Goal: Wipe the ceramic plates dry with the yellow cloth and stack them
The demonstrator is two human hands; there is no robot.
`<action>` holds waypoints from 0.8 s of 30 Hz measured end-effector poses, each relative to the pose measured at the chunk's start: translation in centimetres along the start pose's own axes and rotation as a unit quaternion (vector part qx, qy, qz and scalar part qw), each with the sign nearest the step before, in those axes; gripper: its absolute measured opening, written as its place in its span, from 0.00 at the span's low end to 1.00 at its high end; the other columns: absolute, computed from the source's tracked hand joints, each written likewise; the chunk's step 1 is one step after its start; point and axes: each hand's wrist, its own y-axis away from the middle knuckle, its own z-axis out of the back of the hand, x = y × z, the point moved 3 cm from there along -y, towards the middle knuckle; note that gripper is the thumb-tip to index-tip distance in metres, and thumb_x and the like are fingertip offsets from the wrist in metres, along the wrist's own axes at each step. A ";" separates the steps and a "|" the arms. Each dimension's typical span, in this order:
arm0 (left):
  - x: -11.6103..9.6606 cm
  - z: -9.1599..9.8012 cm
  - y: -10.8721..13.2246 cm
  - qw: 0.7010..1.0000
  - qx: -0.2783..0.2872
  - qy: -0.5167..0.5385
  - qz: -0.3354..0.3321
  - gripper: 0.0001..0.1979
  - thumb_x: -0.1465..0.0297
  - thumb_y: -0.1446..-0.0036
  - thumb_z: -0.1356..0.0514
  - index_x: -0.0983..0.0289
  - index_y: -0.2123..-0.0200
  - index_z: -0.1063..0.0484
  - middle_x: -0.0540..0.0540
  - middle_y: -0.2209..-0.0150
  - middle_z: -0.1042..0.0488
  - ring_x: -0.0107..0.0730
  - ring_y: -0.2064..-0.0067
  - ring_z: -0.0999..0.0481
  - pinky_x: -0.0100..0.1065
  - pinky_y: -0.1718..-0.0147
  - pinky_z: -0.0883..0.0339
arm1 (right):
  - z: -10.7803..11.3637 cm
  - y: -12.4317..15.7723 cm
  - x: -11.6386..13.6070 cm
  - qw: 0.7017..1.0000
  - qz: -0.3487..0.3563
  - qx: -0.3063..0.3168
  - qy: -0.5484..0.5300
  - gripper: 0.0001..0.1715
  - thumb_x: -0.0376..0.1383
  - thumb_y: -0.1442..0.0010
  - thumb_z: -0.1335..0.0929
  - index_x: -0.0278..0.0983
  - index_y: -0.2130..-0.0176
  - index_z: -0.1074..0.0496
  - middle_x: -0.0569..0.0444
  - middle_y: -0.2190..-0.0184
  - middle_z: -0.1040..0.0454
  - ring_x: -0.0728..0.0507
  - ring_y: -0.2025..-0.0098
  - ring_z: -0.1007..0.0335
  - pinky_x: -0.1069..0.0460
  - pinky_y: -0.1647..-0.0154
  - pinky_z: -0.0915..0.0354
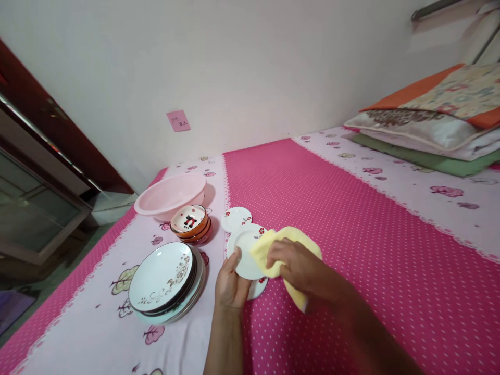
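Observation:
My left hand (230, 284) grips the near edge of a small white plate (244, 250) with a red flower print, holding it just above the bed cover. My right hand (297, 265) is closed on a yellow cloth (287, 239) and presses it against the plate's right side. Another small white plate (258, 288) peeks out from under the held one. A third small white plate (235, 218) lies just beyond them.
A stack of patterned plates (166, 284) sits at left. Behind it stand stacked orange bowls (191, 224) and a pink basin (170, 195). Folded bedding (433, 125) is piled at far right. A wall (234, 67) runs behind the pink dotted bed cover (351, 234).

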 end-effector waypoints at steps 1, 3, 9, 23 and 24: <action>0.0 0.2 0.0 0.999 -0.019 -0.026 -0.016 0.18 0.74 0.37 0.39 0.71 0.45 0.26 0.64 0.56 0.16 0.47 0.49 0.18 0.46 0.41 0.31 | 0.9 0.2 -0.8 0.999 -0.041 -0.033 -0.003 0.22 0.25 0.47 0.40 0.41 0.62 0.22 0.51 0.58 0.21 0.39 0.51 0.28 0.42 0.47 0.35; -0.1 0.4 0.2 0.996 -0.032 -0.073 -0.039 0.17 0.77 0.42 0.35 0.71 0.48 0.24 0.62 0.60 0.15 0.47 0.52 0.17 0.45 0.45 0.28 | 2.9 0.4 -2.3 0.985 -0.124 -0.120 -0.011 0.21 0.28 0.44 0.39 0.39 0.58 0.22 0.47 0.53 0.22 0.36 0.49 0.27 0.40 0.47 0.33; 1.0 -0.4 1.1 0.959 0.098 -0.264 -0.011 0.16 0.65 0.44 0.31 0.70 0.55 0.20 0.62 0.64 0.16 0.43 0.65 0.16 0.34 0.66 0.26 | 5.8 0.7 -1.4 0.923 -0.158 -0.343 -0.074 0.23 0.38 0.40 0.34 0.34 0.47 0.25 0.43 0.53 0.21 0.37 0.56 0.24 0.43 0.54 0.29; 0.8 -1.1 1.7 0.891 0.200 -0.408 -0.002 0.11 0.66 0.44 0.35 0.65 0.60 0.19 0.55 0.66 0.18 0.39 0.66 0.21 0.34 0.66 0.30 | 1.5 -0.4 0.2 0.984 -0.096 0.076 -0.133 0.41 0.42 0.53 0.21 0.41 0.41 0.28 0.50 0.48 0.23 0.37 0.50 0.27 0.47 0.51 0.34; 0.7 -1.2 1.8 0.893 0.198 -0.404 0.000 0.10 0.66 0.45 0.34 0.65 0.61 0.19 0.55 0.66 0.18 0.39 0.66 0.21 0.34 0.66 0.30 | 1.4 -0.5 0.3 0.988 -0.095 0.071 -0.093 0.39 0.41 0.52 0.22 0.40 0.42 0.27 0.50 0.50 0.22 0.38 0.52 0.28 0.48 0.53 0.35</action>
